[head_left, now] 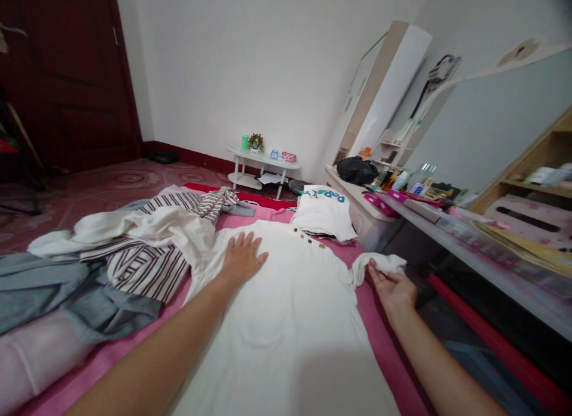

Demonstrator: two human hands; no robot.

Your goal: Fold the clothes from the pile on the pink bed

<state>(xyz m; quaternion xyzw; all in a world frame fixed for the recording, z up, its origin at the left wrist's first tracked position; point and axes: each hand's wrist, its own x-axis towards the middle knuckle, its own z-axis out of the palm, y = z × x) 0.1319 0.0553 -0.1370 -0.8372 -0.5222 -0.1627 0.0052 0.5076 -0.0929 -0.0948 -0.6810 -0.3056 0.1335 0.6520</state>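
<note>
A white long-sleeved top [295, 303] with brown buttons along one shoulder lies spread flat in front of me on a pink cover [373, 312]. Palm down, my left hand [243, 258] rests on its upper left part with the fingers stretched out. Over at the right edge, my right hand [393, 288] pinches the top's right sleeve between thumb and fingers, and the cuff end hangs over them. The left sleeve lies out across the clothes pile beside it.
Loose striped, grey and white clothes [147, 267] are heaped at the left. A folded white shirt [324, 210] with coloured letters tops a small stack beyond the top. A cluttered dressing table [429, 225] borders the right side. A low white table [263, 160] stands by the wall.
</note>
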